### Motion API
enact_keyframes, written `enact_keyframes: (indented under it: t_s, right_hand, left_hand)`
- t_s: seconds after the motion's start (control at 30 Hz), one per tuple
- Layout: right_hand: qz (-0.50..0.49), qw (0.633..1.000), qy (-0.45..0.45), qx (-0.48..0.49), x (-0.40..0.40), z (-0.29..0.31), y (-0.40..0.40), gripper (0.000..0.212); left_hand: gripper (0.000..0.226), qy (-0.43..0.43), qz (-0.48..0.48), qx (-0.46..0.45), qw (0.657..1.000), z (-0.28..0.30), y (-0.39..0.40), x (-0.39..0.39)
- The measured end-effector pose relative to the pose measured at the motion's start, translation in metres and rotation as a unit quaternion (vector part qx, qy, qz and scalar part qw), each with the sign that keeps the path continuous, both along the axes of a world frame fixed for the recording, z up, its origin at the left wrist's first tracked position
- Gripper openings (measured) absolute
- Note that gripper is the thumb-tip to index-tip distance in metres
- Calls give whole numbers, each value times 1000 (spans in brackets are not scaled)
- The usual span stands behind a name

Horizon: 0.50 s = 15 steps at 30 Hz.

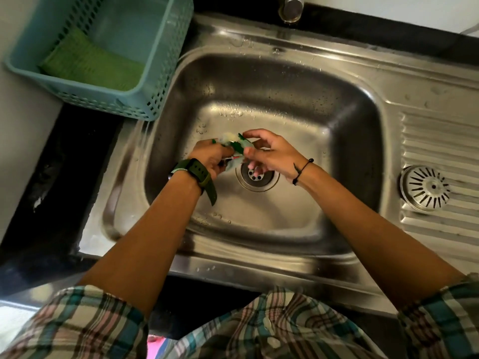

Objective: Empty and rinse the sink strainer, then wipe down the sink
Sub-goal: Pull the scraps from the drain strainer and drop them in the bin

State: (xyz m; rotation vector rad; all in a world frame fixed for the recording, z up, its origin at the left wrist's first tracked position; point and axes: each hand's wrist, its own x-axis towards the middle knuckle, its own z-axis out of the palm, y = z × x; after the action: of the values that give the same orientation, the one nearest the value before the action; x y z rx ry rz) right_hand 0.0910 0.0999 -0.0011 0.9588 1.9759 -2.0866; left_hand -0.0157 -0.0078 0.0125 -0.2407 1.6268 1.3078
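Observation:
Over the steel sink basin (298, 104), just above the open drain (257, 175), my left hand (211, 158) grips a crumpled green-and-white wrapper with pale scraps (234, 143). My right hand (272, 154) is beside it, thumb and fingers curled at the wrapper's right end, touching it. The round metal strainer (425, 187) lies upside up on the ribbed drainboard at the right, away from both hands. The tap (291, 7) is at the top edge; no water stream shows.
A teal plastic basket (155, 81) with a green scrub pad (88, 62) stands on the left rim of the sink. Black countertop (51, 177) runs along the left. Water drops speckle the basin.

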Motion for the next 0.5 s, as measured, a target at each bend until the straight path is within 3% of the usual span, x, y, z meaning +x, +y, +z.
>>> enact_keyframes:
  t_s: [0.23, 0.5]
  right_hand:
    - [-22, 986, 60, 157, -1, 40, -35, 17]
    - [-15, 988, 89, 128, -5, 85, -81, 23]
  left_hand:
    - [24, 71, -57, 71, 993, 34, -23, 12]
    - [20, 114, -45, 119, 985, 72, -85, 20]
